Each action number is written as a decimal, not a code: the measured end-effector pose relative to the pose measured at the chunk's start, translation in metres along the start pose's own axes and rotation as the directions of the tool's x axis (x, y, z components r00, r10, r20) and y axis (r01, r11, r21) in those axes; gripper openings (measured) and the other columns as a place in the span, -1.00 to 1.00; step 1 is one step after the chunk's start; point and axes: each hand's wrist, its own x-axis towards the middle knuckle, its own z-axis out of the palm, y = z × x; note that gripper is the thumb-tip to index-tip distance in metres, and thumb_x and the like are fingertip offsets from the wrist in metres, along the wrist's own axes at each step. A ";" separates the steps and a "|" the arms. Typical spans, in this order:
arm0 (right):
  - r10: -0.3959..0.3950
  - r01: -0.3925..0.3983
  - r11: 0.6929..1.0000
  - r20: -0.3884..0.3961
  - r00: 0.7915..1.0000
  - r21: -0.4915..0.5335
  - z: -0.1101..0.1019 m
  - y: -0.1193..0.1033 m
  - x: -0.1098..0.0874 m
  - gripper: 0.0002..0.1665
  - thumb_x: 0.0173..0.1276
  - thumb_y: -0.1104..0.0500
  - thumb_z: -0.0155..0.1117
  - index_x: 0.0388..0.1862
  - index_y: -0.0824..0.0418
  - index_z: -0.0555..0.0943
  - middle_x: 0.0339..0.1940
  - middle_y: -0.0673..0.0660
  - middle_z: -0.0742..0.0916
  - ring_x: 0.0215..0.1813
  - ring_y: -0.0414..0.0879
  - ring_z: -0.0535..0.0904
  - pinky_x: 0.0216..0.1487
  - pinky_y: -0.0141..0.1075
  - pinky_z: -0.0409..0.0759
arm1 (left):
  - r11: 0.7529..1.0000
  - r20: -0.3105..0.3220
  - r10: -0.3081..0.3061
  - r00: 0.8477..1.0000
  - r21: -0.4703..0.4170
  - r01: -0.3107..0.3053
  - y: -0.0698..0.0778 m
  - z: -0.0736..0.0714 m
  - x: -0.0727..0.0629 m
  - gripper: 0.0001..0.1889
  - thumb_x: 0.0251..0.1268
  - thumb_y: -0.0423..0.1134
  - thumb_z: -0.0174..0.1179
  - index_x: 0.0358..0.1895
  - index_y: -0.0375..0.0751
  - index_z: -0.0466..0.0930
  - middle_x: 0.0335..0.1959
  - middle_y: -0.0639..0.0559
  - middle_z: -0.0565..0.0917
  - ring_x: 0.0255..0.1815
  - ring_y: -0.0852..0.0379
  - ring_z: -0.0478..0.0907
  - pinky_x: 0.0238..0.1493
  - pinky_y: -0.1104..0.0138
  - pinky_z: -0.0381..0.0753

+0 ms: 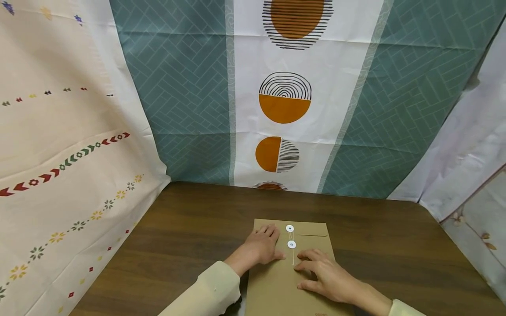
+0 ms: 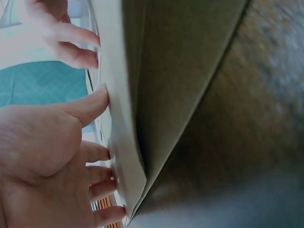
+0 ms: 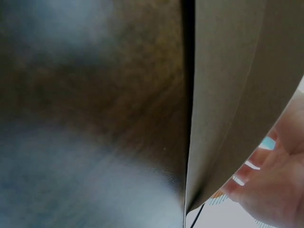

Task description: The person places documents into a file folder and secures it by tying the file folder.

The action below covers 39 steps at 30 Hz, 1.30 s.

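Observation:
A brown string-tie envelope [image 1: 272, 289] lies on the table, its flap toward the far side. Two white button discs, one on the flap [image 1: 290, 228] and one just below [image 1: 291, 244], have a thin string [image 1: 293, 258] wound between them, with its loose end hanging straight down. My left hand [image 1: 262, 246] rests on the envelope's upper left, fingers spread; the left wrist view shows its fingertips against the paper [image 2: 114, 104]. Just right of the string's end is my right hand [image 1: 326, 274], its fingers loosely bent and thumb apart. In the right wrist view the envelope's side [image 3: 232, 71] bulges up from the table.
The dark wooden table [image 1: 189, 228] extends around the envelope on both sides. Behind it hangs a green and white patterned cloth [image 1: 189, 87]. Pale cloths hang at the left [image 1: 59, 153] and right [image 1: 466, 145]. A dark item [image 1: 233, 307] shows partly beneath my left sleeve.

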 end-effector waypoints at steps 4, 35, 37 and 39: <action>-0.005 0.005 1.000 0.018 1.000 -0.012 0.001 -0.004 -0.004 -0.49 0.46 -0.22 0.29 0.17 0.08 0.70 0.31 0.16 0.61 0.28 0.11 0.52 0.15 0.12 0.56 | 1.000 -0.006 -0.015 1.000 -0.023 0.015 0.001 -0.004 -0.008 -0.18 0.43 0.26 0.14 0.58 -0.15 0.24 0.62 -0.16 0.21 0.63 -0.12 0.10 0.52 0.01 0.19; 0.204 -0.200 0.978 -0.069 0.977 0.064 -0.016 0.016 -0.023 -0.07 0.36 -0.28 0.35 0.45 0.34 0.45 0.50 0.31 0.48 0.55 0.35 0.25 0.32 0.30 0.36 | 0.984 -0.118 -0.001 0.993 -0.175 -0.020 -0.078 -0.021 -0.052 -0.15 0.51 0.19 0.09 0.62 -0.31 0.11 0.65 -0.26 0.06 0.66 -0.30 -0.11 0.53 -0.20 0.01; 0.223 -0.218 0.973 -0.073 0.972 0.075 -0.020 0.018 -0.024 -0.03 0.36 -0.27 0.36 0.49 0.35 0.40 0.53 0.32 0.44 0.56 0.37 0.22 0.32 0.31 0.34 | 0.984 -0.138 0.004 0.990 -0.176 -0.029 -0.080 -0.021 -0.056 -0.14 0.52 0.20 0.09 0.62 -0.33 0.09 0.66 -0.27 0.04 0.66 -0.31 -0.13 0.53 -0.21 0.01; 0.233 -0.227 0.971 -0.077 0.969 0.079 -0.023 0.020 -0.026 -0.01 0.37 -0.25 0.37 0.52 0.36 0.36 0.55 0.34 0.40 0.57 0.38 0.19 0.33 0.33 0.32 | 0.981 -0.159 0.007 0.987 -0.189 -0.038 -0.081 -0.021 -0.060 -0.12 0.51 0.21 0.09 0.62 -0.33 0.07 0.67 -0.26 0.02 0.66 -0.31 -0.14 0.53 -0.22 0.00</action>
